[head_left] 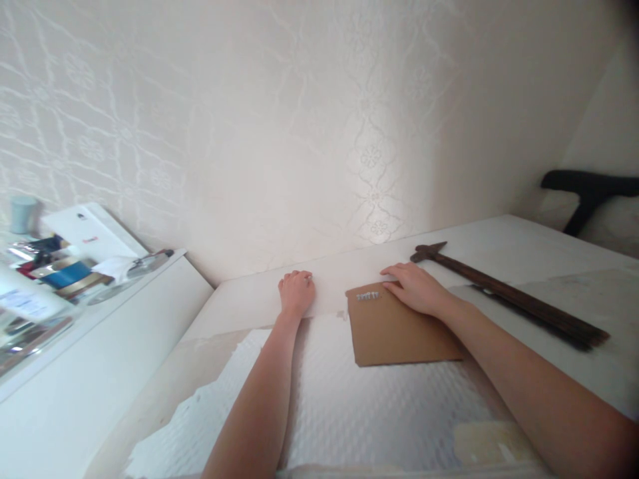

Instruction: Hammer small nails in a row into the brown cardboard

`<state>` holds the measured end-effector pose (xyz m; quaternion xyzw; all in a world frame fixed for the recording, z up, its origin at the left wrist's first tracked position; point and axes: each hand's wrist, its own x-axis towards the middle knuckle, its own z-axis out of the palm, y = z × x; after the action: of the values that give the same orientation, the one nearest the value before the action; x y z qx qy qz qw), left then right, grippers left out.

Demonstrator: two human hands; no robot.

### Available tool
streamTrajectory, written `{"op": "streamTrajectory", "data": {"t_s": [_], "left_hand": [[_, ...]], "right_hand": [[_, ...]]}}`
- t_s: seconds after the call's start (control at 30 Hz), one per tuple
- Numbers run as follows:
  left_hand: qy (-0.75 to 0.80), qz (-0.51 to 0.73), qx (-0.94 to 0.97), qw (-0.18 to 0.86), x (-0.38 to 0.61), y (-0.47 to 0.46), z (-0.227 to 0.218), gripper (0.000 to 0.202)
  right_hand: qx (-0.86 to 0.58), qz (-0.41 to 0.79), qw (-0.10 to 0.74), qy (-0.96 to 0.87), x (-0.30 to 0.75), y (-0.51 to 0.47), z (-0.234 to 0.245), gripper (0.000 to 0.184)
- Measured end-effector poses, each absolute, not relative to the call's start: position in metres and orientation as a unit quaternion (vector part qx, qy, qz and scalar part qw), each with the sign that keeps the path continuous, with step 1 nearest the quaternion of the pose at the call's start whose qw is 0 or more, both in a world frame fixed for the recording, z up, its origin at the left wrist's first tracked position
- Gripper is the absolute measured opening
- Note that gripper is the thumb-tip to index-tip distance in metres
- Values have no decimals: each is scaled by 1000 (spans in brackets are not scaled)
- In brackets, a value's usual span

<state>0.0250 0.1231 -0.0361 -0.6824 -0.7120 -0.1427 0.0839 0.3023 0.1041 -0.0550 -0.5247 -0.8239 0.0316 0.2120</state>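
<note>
left hand (296, 291) curled into a loose fist, knuckles up, gripping nothing, pressed on the far strip of the white board (339, 273) where it meets the wall (319, 133). right hand (417, 287) palm down, fingers loosely spread and lying flat, gripping nothing, resting on the far right corner of the cardboard (399, 326).

just left of the right fingertips, on the cardboard's far edge: a short row of small nails (368, 295), near the fingers but apart from them as far as can be told. just beyond and to the right of the right hand: the hammer (504, 293), head close to the knuckles, long dark handle running away to the right along the table (549, 246), untouched.

under both forearms, nearer than the hands: a dimpled white sheet (359, 392), torn at its left edge. well off to the left of the left hand: a white shelf (100, 313) crowded with blurred jars and tins. far right, beyond the hammer: a black chair arm (589, 189).

looks like a setting-out step: steadying board and cardboard, with nails and hammer laid ready, nothing lifted yet. reaching the nails calls for only a short slide left of the right fingers and a fine pinch, since they are small and lie close together; taking the hammer calls for a grasp well down the handle, clear of the head, with the left hand holding the work flat.
</note>
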Motion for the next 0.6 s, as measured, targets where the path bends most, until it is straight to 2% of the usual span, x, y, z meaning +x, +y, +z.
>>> {"op": "streamTrajectory", "data": {"t_s": [0.3,0.6], "left_hand": [[-709,-151,-684,82,26,124,-35,22],[-704,-157,-688,78,25,124,-36,22]], "right_hand": [[-533,33,207,-820,301,101,-51,30],[-530,37,206,-822,301,101,-51,31]]}}
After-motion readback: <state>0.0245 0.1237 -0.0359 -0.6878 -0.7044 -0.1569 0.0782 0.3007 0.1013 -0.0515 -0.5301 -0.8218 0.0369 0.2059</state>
